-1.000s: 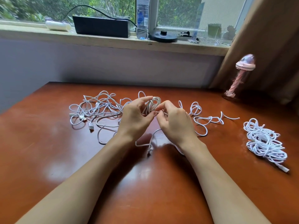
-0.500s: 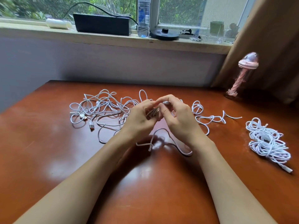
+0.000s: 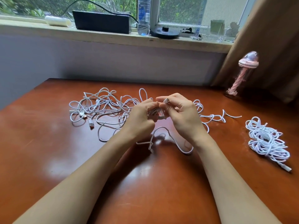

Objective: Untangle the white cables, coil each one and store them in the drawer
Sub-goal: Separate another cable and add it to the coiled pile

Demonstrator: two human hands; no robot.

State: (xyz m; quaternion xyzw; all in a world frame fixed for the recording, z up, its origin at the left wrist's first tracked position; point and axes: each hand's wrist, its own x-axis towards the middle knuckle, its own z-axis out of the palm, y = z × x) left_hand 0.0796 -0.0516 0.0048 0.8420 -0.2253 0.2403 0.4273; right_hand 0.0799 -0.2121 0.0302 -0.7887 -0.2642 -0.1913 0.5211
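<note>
The right grip pinches a white plug between thumb and forefinger, raised above the tabletop. The left grip, just beside it, has its fingers curled round a few turns of cable, which sit between the two grips. From there a loose loop falls to the tabletop under the wrists. The tangle of white cables lies just left of the left grip. A wound bundle lies well apart on the right.
</note>
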